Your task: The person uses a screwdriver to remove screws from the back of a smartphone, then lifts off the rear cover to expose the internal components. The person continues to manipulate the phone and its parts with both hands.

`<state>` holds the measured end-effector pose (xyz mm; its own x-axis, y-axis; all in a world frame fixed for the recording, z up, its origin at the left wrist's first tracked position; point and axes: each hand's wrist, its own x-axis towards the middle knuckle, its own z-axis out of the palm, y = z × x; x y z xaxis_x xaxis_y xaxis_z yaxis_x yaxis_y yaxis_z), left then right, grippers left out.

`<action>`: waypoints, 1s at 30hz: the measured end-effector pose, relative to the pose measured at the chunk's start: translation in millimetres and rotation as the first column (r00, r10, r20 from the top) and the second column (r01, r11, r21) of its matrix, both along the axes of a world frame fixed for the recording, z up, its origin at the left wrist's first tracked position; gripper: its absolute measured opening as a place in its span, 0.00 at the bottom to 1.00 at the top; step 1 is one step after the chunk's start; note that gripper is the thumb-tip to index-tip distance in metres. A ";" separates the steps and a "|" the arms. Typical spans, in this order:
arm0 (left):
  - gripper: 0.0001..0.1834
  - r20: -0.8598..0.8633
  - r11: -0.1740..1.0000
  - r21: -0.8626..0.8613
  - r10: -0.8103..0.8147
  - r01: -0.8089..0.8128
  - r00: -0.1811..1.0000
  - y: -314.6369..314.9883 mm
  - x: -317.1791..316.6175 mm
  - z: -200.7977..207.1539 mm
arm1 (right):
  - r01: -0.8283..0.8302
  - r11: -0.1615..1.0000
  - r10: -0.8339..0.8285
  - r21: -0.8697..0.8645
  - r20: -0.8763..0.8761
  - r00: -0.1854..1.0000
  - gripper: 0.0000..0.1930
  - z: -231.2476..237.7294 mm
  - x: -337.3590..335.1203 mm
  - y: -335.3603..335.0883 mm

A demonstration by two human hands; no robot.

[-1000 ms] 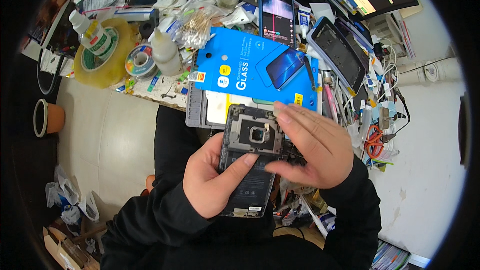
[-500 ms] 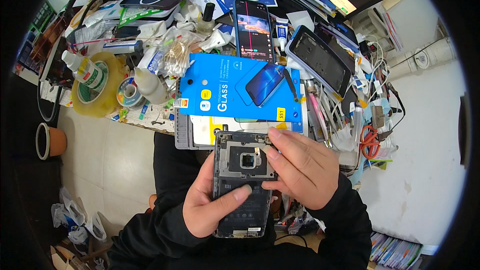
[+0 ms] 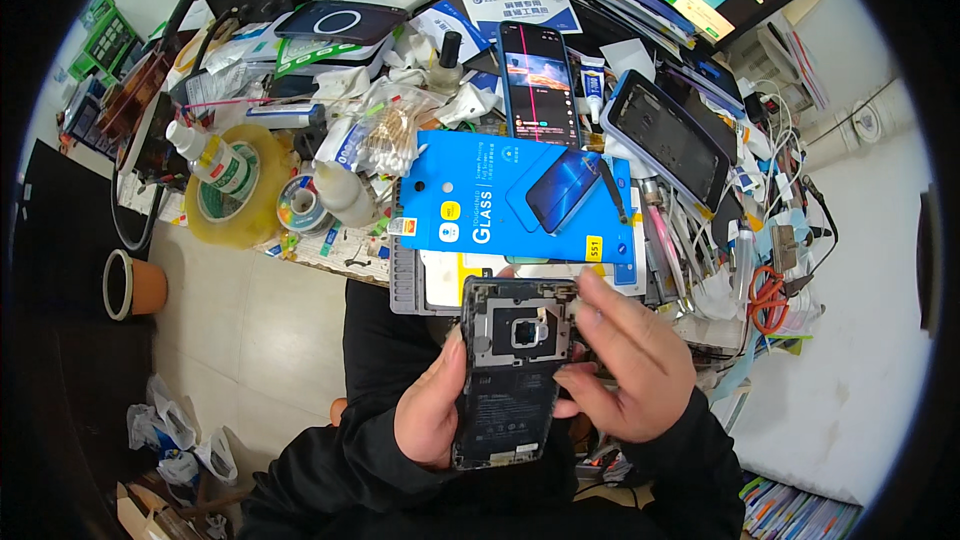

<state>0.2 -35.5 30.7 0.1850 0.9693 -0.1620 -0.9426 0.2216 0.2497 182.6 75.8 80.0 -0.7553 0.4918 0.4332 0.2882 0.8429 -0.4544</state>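
An opened phone [image 3: 505,405] with its back cover off is held up over my lap, its camera end away from me. A dark battery with small print fills the near half, and the camera module [image 3: 526,333] sits in a metal-coloured frame above it. Along the phone's left edge lies the thumb of my left hand [image 3: 430,410], whose other fingers are hidden beneath. My right hand [image 3: 645,370] is closed on the right edge, fingertips by the top right corner and thumb lower down. Just beyond lies a blue screen-glass package [image 3: 440,205] with tweezers [image 3: 612,190] on it.
A lit phone [image 3: 540,85] and a phone frame [image 3: 668,135] lie behind the package. Tape rolls [image 3: 200,210], bottles and a bag of cotton swabs [image 3: 390,130] crowd the left. Tools and red-handled scissors [image 3: 768,300] are at the right. A plant pot [image 3: 140,285] stands on the floor.
The scene has shifted right and slightly down in view. My left thumb has drawn back from the battery to the phone's left edge. My right fingers have moved off its back to the right edge.
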 end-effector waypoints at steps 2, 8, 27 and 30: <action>0.41 -0.100 0.995 0.093 0.035 -0.026 0.994 5.6 -0.2 -4.3 | 0.110 0.979 -0.120 -0.174 -0.049 0.992 0.36 3.3 -3.2 -13.2; 0.51 -0.308 0.962 0.197 0.246 -0.191 0.919 7.8 11.8 -11.8 | 0.216 0.861 -0.275 -0.461 -0.064 0.959 0.45 13.5 -26.0 -36.9; 0.45 -0.692 0.913 0.368 0.394 -0.174 0.605 -4.5 18.0 -32.8 | 0.198 0.836 -0.255 -0.511 -0.044 0.966 0.45 9.7 -36.6 -15.8; 0.46 -0.702 0.917 0.380 0.372 -0.122 0.608 -5.8 15.1 -36.7 | 0.204 0.837 -0.249 -0.509 -0.022 0.968 0.46 9.2 -33.6 -13.5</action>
